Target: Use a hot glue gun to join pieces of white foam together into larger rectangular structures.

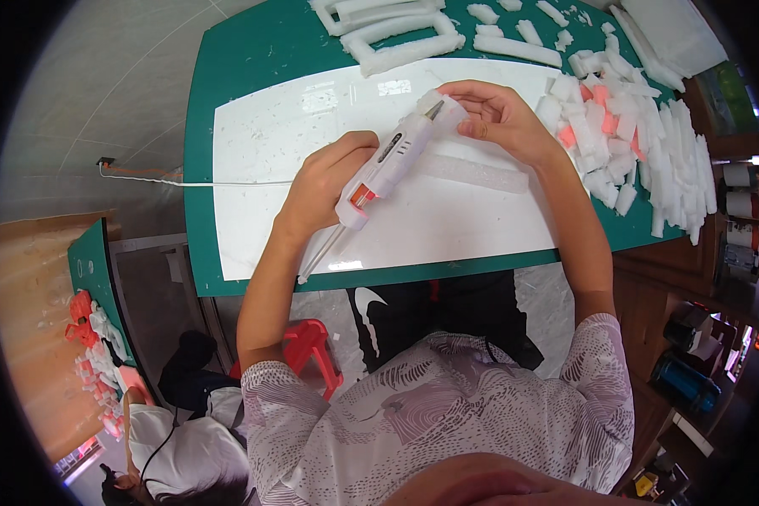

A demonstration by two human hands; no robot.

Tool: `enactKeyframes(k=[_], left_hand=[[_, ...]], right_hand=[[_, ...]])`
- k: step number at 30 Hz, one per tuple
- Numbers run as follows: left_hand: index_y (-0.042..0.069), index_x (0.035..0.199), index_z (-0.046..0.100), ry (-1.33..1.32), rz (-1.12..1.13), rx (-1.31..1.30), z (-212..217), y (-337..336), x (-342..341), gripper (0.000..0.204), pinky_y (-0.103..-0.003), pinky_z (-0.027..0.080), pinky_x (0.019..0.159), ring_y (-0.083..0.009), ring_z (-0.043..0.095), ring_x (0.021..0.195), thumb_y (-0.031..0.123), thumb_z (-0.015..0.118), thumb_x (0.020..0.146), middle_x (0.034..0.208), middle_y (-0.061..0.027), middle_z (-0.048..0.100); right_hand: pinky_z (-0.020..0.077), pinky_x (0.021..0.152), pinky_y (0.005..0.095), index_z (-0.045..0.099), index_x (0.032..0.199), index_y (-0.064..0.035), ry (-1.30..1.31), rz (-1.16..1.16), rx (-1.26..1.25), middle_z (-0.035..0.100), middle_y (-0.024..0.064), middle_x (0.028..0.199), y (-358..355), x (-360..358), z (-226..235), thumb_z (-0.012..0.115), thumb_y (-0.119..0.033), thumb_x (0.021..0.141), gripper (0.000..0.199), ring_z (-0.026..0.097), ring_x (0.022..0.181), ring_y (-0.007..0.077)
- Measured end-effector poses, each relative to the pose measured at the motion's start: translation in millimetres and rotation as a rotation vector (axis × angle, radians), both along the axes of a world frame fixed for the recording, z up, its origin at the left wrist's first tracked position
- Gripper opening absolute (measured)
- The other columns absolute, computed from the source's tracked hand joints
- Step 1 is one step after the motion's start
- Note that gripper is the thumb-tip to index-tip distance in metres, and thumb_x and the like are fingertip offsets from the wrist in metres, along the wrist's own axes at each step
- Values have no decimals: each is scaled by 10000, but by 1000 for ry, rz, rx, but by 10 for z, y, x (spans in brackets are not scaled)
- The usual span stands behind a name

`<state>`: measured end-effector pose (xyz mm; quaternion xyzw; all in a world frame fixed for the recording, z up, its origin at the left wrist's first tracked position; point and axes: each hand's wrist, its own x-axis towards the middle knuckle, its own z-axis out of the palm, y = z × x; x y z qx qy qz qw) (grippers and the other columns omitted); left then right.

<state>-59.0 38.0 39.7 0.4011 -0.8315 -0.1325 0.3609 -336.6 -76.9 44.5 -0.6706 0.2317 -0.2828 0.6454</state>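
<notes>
My left hand [327, 179] is wrapped round the grip of a white hot glue gun [392, 160]. Its metal nozzle points away from me to the upper right, and a clear glue stick [319, 255] pokes out of its rear end. Close to the nozzle, my right hand [508, 125] pinches a small white foam piece [453, 110] between thumb and fingers. The gun partly covers that piece, so whether the tip touches it I cannot tell. A flat white foam strip [481, 174] lies on the glossy white board [447, 221] below my right hand.
Along the far edge of the green table [253, 59] lie rectangular foam frames [405, 44] and loose scraps. A heap of white and pink foam strips [607, 126] covers the right side. A white cord [202, 183] crosses from the left. Another person [185, 447] works at lower left near a red stool [312, 350].
</notes>
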Motion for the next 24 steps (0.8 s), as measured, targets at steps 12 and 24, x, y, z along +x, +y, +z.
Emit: enactKeyframes(k=[12,24], left_hand=[[-33,1028,647,65,37,14,12,25,-26,353,-337,556,819,-313,669,958,46,723,693,1153,-155,632],[-27,1057,639,79,-27,152,-22,21,-20,413,-350,542,870,-325,651,1037,17,718,654,1210,-155,613]], right_hand=[[478,1033,310,550,1333,5,-49,-2,10,587,112,1326,-28,-12,-15,716,-26,877,487,570,1227,190],[460,1058,304,572,1326,-17,11,-11,42,582,107,1327,18,40,35,787,-67,830,543,551,1253,203]])
